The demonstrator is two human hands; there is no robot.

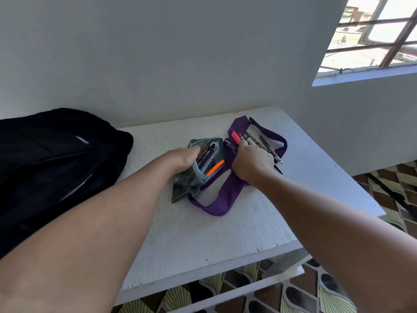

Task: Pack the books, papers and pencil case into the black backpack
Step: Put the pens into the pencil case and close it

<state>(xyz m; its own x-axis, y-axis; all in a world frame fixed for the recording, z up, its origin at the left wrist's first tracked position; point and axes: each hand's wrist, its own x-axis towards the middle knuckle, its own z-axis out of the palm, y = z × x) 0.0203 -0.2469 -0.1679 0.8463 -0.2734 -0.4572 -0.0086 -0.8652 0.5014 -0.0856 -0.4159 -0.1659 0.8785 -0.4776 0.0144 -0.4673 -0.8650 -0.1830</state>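
Now the left hand (pixel 184 158) pinches the open pencil case (pixel 198 168); the right hand (pixel 251 162) grips a bunch of pens (pixel 255 141). Nothing visibly sits in the black backpack (pixel 56 159) yet.

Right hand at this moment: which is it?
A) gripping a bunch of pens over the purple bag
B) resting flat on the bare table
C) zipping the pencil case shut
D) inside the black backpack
A: the right hand is closed around a bunch of pens above the purple bag.
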